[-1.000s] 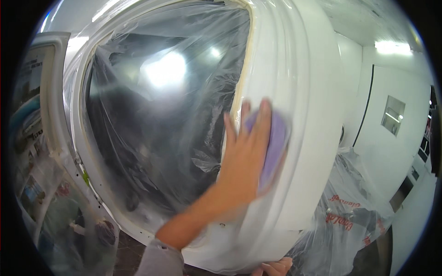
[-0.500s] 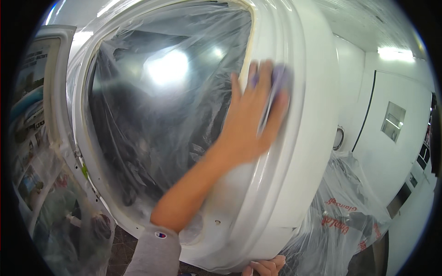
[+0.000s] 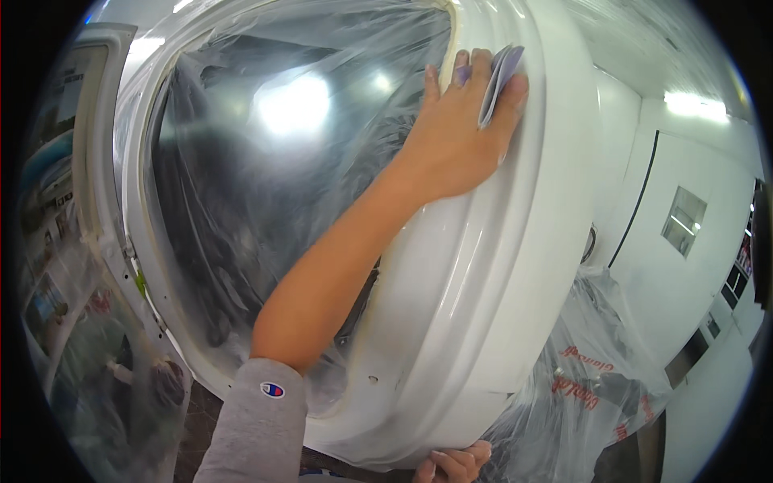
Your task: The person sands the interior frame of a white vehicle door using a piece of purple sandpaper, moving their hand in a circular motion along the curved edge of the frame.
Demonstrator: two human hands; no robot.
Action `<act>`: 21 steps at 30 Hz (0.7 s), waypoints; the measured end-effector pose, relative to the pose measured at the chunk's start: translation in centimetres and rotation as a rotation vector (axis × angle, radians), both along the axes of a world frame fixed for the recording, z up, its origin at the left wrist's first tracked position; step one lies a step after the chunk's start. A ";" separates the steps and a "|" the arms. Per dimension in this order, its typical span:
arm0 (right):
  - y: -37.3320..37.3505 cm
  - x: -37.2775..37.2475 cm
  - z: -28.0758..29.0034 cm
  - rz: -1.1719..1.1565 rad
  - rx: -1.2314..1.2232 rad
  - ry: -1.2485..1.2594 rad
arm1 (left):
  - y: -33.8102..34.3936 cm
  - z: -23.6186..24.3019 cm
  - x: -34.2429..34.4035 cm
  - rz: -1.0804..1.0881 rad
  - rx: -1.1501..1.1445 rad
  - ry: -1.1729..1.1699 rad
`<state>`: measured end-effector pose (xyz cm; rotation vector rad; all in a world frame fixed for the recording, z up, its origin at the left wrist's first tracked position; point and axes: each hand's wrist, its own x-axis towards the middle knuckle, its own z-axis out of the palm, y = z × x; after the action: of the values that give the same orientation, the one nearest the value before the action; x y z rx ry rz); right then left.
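Observation:
My left hand (image 3: 459,137), in a grey sleeve (image 3: 254,419), reaches up to the white vehicle body's ridged pillar (image 3: 523,217). Its fingers press a thin, folded purple abrasive pad (image 3: 503,76) against the ridge beside the opening. Clear plastic sheeting (image 3: 266,185) covers that dark opening, with a pale band of masking tape (image 3: 447,32) along its rim. My right hand (image 3: 451,463) is low at the pillar's bottom edge, fingers curled on it and partly out of frame.
An open door panel (image 3: 101,97), masked with printed paper and plastic, stands at the left. Plastic sheeting (image 3: 588,338) drapes something at the lower right. Behind it are a white door (image 3: 644,225) with a small window, white walls and lit ceiling tubes (image 3: 692,105).
My left hand has slid upward along the pillar with the purple pad, now near the opening's upper corner. My right hand stays at the bottom edge, shifted slightly left in view.

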<state>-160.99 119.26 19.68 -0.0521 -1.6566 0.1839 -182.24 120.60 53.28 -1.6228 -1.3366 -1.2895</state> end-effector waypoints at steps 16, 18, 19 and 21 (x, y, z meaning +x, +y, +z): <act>-0.1 -0.1 0.2 -0.021 -0.023 0.017 | -3.5 -16.2 0.2 0.061 -0.173 0.125; -0.3 0.3 0.4 -0.010 -0.057 0.032 | -4.4 -22.1 0.8 0.014 -0.338 0.002; -0.5 0.1 0.7 0.009 -0.026 0.011 | -4.5 -23.0 1.0 0.010 -0.330 0.007; -0.7 0.0 0.8 0.028 -0.001 -0.018 | -5.4 -23.2 1.8 -0.039 -0.327 -0.143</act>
<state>-160.98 118.55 20.47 -0.0314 -1.6759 0.2057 -180.41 115.21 30.05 -1.8084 -1.6813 -1.2806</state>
